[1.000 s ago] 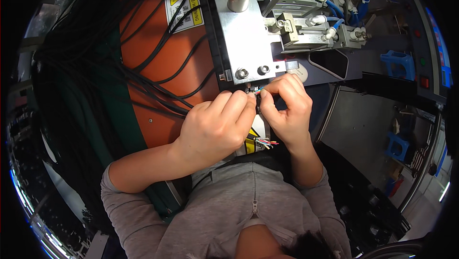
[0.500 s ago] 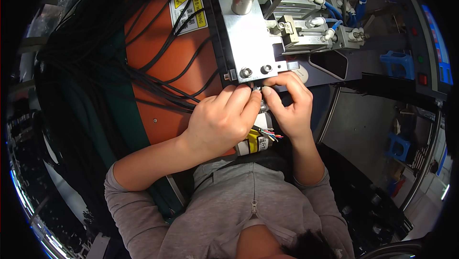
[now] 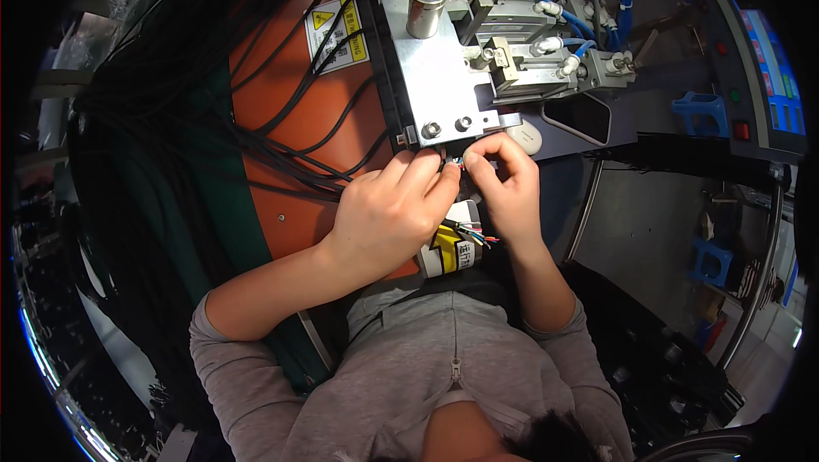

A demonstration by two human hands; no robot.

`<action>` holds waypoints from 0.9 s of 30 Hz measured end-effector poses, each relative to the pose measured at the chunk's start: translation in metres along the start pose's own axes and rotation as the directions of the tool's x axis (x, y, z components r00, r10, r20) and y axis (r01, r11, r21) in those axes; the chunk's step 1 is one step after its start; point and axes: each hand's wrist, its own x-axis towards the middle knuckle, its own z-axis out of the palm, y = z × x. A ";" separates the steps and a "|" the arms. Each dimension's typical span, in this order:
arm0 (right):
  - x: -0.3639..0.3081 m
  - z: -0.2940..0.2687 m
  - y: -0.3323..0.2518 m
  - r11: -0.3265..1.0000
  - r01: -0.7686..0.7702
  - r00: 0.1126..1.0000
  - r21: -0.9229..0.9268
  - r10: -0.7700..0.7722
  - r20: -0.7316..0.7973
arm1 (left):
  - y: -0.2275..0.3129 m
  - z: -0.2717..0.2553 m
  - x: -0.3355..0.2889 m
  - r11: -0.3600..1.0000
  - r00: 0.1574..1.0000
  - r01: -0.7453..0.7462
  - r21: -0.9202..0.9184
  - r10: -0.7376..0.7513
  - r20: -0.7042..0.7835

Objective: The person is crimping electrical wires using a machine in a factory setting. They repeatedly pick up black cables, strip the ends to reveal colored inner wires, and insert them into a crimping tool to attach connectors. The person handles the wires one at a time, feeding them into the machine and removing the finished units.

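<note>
Just under the front edge of a metal fixture (image 3: 444, 78), my two hands meet at their fingertips. Small coloured wires (image 3: 458, 162) show between them, at the thumb tip of my left hand (image 3: 384, 210), which is closed in a pinch on them. My right hand (image 3: 514, 185) has thumb and forefinger pressed together right beside the wires; whatever lies between those fingers is too small to make out. Below my left fingers, a black cable end with several bare-spread coloured wires (image 3: 478, 234) sticks out over a white and yellow label (image 3: 448, 255).
Black cables (image 3: 294, 163) run across the orange panel (image 3: 290, 129) at left. Pneumatic cylinders with blue hoses (image 3: 546, 44) stand behind the fixture. A white rounded object (image 3: 524, 139) and a phone-like dark slab (image 3: 577, 118) lie to the right. Blue stools (image 3: 708, 261) stand on the floor.
My right hand has drawn slightly left, its thumb and forefinger now closed together. Coloured wires have come into sight between the hands. The view has shifted a little.
</note>
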 end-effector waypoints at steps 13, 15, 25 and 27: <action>0.006 -0.010 -0.008 0.805 0.508 0.858 -0.307 -0.442 0.261 | -0.001 -0.011 -0.002 0.999 0.999 -0.037 0.009 0.037 -0.017; 0.007 -0.010 -0.008 0.806 0.506 0.858 -0.307 -0.436 0.271 | -0.003 -0.014 -0.002 0.999 1.000 -0.016 0.031 0.016 0.024; 0.009 -0.022 -0.022 0.793 0.597 0.709 0.119 -0.591 0.384 | -0.002 -0.015 -0.002 0.996 0.994 0.025 0.084 -0.034 0.100; 0.011 -0.021 -0.030 0.744 0.643 0.621 0.184 -0.647 0.443 | -0.003 -0.024 -0.004 0.996 0.983 0.093 -0.010 -0.090 0.161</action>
